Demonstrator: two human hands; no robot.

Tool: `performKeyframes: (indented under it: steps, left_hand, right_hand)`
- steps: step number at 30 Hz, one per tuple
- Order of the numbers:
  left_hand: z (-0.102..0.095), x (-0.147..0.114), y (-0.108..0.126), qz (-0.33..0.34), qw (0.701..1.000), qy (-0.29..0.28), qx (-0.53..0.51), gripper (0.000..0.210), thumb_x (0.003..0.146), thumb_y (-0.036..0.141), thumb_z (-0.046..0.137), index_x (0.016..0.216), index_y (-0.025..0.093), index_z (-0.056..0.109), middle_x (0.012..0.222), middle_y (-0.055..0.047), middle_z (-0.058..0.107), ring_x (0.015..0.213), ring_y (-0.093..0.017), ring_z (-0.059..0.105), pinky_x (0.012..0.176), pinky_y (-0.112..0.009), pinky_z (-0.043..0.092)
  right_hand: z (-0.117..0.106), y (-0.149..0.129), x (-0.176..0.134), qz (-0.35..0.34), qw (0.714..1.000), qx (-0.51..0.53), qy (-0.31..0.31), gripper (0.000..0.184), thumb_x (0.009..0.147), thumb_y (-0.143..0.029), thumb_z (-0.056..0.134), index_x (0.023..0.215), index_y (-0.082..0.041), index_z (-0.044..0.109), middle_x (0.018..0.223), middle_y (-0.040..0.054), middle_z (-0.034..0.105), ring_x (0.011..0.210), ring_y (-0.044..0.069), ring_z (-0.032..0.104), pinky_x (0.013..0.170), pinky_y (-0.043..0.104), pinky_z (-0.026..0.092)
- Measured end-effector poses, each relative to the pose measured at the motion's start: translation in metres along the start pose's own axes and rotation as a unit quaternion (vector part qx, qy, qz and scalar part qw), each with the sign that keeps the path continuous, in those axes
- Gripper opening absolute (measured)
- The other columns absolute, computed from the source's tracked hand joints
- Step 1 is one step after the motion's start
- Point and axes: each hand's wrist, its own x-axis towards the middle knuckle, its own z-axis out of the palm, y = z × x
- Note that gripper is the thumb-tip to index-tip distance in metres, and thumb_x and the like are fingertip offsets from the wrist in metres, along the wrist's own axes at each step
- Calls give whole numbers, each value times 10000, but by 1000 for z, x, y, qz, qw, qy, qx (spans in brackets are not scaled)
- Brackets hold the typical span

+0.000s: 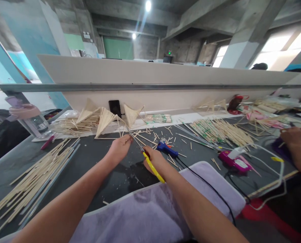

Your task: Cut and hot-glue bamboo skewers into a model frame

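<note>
Head view: right grip (154, 159) clasping one yellow-handled scissors (147, 158); left grip (119, 147), cannot tell state; one blue glue gun (167, 149) nearby.

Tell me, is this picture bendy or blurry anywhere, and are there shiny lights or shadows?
Head view: the nearer ceiling lamp glares, with pale streaks below it; head view: the right-hand window is washed out nearly white; head view: the right-hand pillar leans, probably from wide-lens stretching; head view: a dark patch, likely shadow, lies on the table below the right hand.
</note>
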Motion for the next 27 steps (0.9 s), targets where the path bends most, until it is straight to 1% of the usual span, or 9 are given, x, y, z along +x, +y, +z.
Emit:
performKeyframes:
  steps: [2, 6, 11, 16, 19, 21, 23, 25, 27]
  left_hand:
    - [-2, 3, -2, -41, 991, -45, -118, 195, 799, 318, 405, 708, 174, 500, 547, 38, 431, 493, -96, 413, 481, -200, 300]
    - [-9, 4, -4, -136, 939, -141, -283, 220, 786, 397, 451, 734, 183, 454, 476, 87, 259, 365, -47, 203, 381, -174, 133]
    - [-16, 4, -8, -143, 895, -208, -368, 178, 762, 342, 524, 734, 181, 454, 501, 88, 228, 371, -28, 144, 366, -166, 68]
    - [-19, 5, -11, -152, 875, -234, -395, 229, 769, 388, 533, 726, 177, 454, 495, 93, 199, 368, -23, 124, 357, -154, 73]
    - [-20, 6, -11, -152, 877, -240, -387, 230, 769, 398, 529, 739, 180, 462, 482, 99, 194, 360, -26, 122, 355, -155, 76]
    - [-19, 6, -10, -146, 890, -229, -368, 223, 779, 401, 502, 780, 179, 485, 476, 96, 228, 355, -30, 142, 357, -161, 84]
    - [-16, 5, -8, -127, 917, -187, -328, 240, 787, 407, 471, 820, 172, 508, 485, 83, 306, 361, -36, 197, 365, -162, 118]
    - [-11, 4, -5, -90, 951, -118, -271, 255, 774, 410, 476, 800, 161, 525, 527, 58, 406, 398, -47, 289, 387, -162, 186]
    - [-6, 3, -3, -58, 972, -57, -222, 252, 752, 404, 495, 750, 156, 536, 555, 43, 461, 440, -63, 354, 415, -169, 243]
  right_hand:
    - [-5, 0, 0, -25, 1000, 4, -2, 389, 619, -115, 473, 991, -194, 556, 825, 33, 602, 705, 155, 537, 650, 229, 396]
    - [-11, 0, 1, -46, 999, 11, -9, 447, 608, -101, 470, 1041, -188, 539, 925, 59, 606, 815, 176, 556, 743, 256, 413]
    - [-5, 3, 2, -72, 997, 29, 1, 463, 591, -93, 453, 1037, -176, 545, 901, 54, 603, 789, 172, 555, 735, 260, 418]
    - [2, 4, 0, -61, 998, 28, 7, 434, 588, -85, 430, 987, -198, 558, 810, 15, 594, 672, 139, 526, 633, 217, 397]
    - [3, 1, 0, -33, 999, 16, 1, 389, 593, -98, 445, 948, -206, 563, 732, -2, 574, 614, 129, 501, 581, 204, 375]
    - [2, -2, 1, -9, 1000, 7, -6, 360, 601, -110, 452, 928, -210, 565, 704, -5, 566, 594, 127, 490, 557, 201, 362]
    - [0, -4, 1, 8, 1000, 0, -14, 341, 612, -118, 453, 920, -211, 564, 699, -5, 568, 584, 125, 484, 542, 199, 352]
    - [-1, -6, 2, 23, 1000, -4, -18, 321, 617, -122, 450, 905, -210, 563, 698, -6, 569, 575, 119, 478, 538, 195, 345]
    - [-2, -6, 1, 32, 999, -9, -15, 297, 617, -126, 451, 880, -207, 562, 692, -7, 567, 574, 115, 474, 538, 192, 338]
